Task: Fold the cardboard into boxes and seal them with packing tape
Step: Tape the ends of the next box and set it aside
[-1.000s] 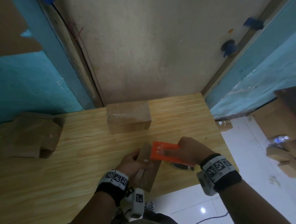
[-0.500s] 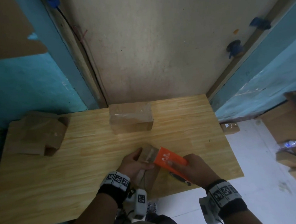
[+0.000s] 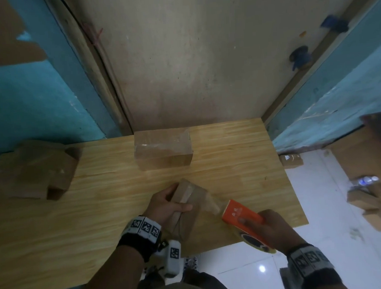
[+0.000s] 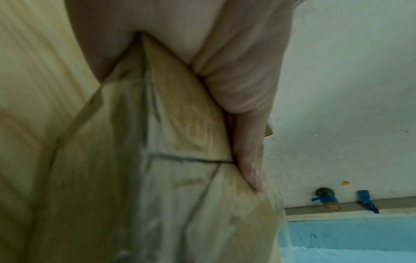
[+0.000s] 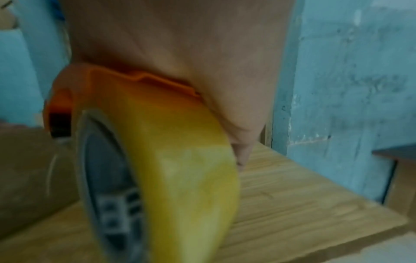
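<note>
A small brown cardboard box lies near the front edge of the wooden table; my left hand grips its left side, thumb laid along its top face. My right hand holds an orange tape dispenser with a yellowish tape roll, just right of the box. A clear strip of tape stretches from the box to the dispenser's front.
A taped, sealed box stands at the table's back middle. Folded cardboard pieces lie at the left end. More cardboard boxes sit on the white tiled floor to the right. Walls close in behind the table.
My right hand has drawn the dispenser off the box toward the right and the front edge, pulling a strip of tape out. The left hand has stayed on the box.
</note>
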A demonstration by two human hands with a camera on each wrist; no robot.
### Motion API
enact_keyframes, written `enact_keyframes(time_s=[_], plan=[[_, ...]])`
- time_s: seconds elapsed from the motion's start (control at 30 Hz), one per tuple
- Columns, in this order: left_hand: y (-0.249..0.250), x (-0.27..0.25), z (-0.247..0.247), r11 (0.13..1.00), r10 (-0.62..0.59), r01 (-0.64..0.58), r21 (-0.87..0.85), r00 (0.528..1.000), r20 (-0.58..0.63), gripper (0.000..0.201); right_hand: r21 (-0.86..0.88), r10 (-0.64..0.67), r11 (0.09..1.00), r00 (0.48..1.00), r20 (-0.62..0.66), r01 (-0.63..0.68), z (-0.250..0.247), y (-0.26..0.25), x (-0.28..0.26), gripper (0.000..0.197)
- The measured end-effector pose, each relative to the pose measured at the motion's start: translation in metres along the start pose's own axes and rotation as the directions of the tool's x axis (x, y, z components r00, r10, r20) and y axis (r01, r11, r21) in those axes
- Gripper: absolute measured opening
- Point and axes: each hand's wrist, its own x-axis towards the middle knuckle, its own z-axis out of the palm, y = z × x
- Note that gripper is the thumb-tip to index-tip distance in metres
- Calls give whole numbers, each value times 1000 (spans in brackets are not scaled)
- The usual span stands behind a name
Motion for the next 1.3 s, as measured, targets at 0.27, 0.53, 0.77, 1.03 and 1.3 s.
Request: enact_keyframes(time_s=[0.27, 0.53, 0.77, 1.03, 1.3], plan=[[20, 12, -11, 997, 37, -35, 72, 999, -24, 86, -134, -31, 991, 999, -21, 28, 3, -21, 27, 85], [24, 17, -15, 996, 45, -45, 71, 999, 9, 92, -53, 32, 998, 999, 15, -31, -2, -23, 30, 82], [24, 18, -16, 995, 30, -32, 98, 999, 22, 104, -426, 96, 892, 985, -143, -149, 14, -39, 50, 106], [29, 11, -13, 995, 47, -50, 89, 998, 34, 83, -638, 125, 740, 976, -178, -212, 29, -80, 68, 95], [30, 7, -14, 988, 53, -68, 141, 993, 107, 66, -712, 150, 646, 960, -235, -276, 35, -103, 81, 82]])
